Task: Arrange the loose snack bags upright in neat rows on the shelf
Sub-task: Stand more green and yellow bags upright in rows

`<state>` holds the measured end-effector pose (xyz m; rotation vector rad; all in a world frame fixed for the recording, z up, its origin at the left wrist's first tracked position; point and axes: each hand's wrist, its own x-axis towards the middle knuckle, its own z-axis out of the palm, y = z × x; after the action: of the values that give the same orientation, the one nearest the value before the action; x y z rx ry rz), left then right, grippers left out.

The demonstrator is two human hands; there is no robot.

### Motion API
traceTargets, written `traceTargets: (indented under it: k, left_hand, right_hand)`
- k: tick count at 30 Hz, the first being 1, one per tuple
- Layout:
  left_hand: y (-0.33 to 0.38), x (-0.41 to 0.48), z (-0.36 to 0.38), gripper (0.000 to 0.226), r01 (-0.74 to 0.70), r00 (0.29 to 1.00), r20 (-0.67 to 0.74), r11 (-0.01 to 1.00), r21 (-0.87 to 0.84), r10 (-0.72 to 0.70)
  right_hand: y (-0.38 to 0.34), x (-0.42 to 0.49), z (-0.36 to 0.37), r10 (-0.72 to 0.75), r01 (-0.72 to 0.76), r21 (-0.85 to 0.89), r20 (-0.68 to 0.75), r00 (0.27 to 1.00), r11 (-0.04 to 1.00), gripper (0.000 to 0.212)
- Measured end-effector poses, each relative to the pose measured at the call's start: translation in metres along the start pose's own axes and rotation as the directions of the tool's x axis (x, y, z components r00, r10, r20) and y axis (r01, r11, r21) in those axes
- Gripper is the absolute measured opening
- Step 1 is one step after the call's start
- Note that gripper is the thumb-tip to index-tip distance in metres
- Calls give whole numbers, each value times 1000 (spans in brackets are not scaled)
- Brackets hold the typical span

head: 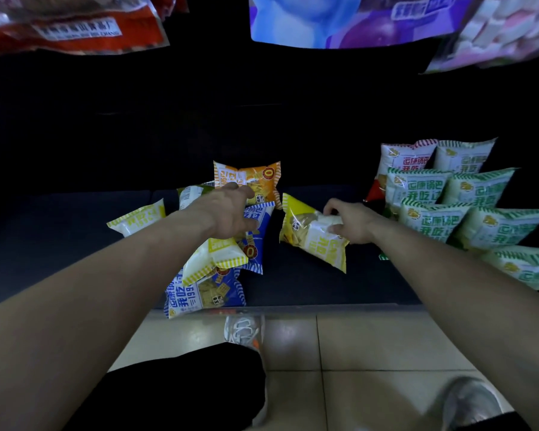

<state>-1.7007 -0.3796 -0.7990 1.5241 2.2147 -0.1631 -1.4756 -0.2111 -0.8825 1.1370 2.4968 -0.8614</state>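
Down on the bottom shelf [308, 284], a dark, dim deck just above pale floor tiles [371, 346], the sorting is under way. At three o'clock the green bags [433, 219] stand upright in two overlapping rows, with a red-striped bag [408, 157] tucked at the back. Dead centre is the loose heap: an orange bag [262, 178] at twelve o'clock, a blue bag [259, 241] just below it, a yellow-striped bag [213, 256] lying across another blue one at the shelf's front edge. The left hand [231, 213] is spread over that heap, fingertips at the orange bag, thumb on the blue bag; whether it has a hold on anything I cannot tell. The right hand [349, 220] has its fingers curled tight on the edge of a yellow bag [311, 237], tilted, between the heap and the green rows. At six o'clock, a black trouser knee [184, 390] and two grey shoes [243, 331] on the tiles. Overhead hang blurred packs, red [75, 26] at eleven o'clock.
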Motion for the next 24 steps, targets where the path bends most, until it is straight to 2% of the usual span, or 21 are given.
traceTargets:
  k: [2, 6, 7, 11, 14, 18, 24]
  left_hand:
    - [4, 3, 0, 72, -3, 1000, 12, 1000, 10, 3]
    - [8, 6, 2, 70, -14, 1000, 20, 1000, 15, 14]
    - [7, 6, 3, 71, -17, 1000, 24, 1000, 21, 16]
    - [4, 5, 2, 73, -8, 999, 40, 1000, 21, 7]
    - [5, 2, -5, 75, -9, 1000, 8, 1000, -5, 9]
    - [18, -8, -15, 83, -66, 996, -65, 998, -21, 65]
    - [74, -39, -34, 105, -265, 958, -160, 950, -162, 240]
  right_hand:
    - [2, 7, 0, 8, -8, 20, 20, 1000, 1000, 40]
    - [-1, 18, 4, 45, -46, 13, 94, 995, 999, 79]
    - [-4, 20, 6, 44, -44, -8, 85, 995, 999, 79]
    - [-12, 23, 3, -17, 17, -36, -15, 1000, 999, 43]
    - [-22, 12, -15, -61, 57, -40, -96, 993, 998, 31]
    - [-37, -29, -49, -120, 106, -77, -210, 970, 991, 29]
    - [-36, -129, -88, -140, 149, 11, -281, 950, 989, 39]
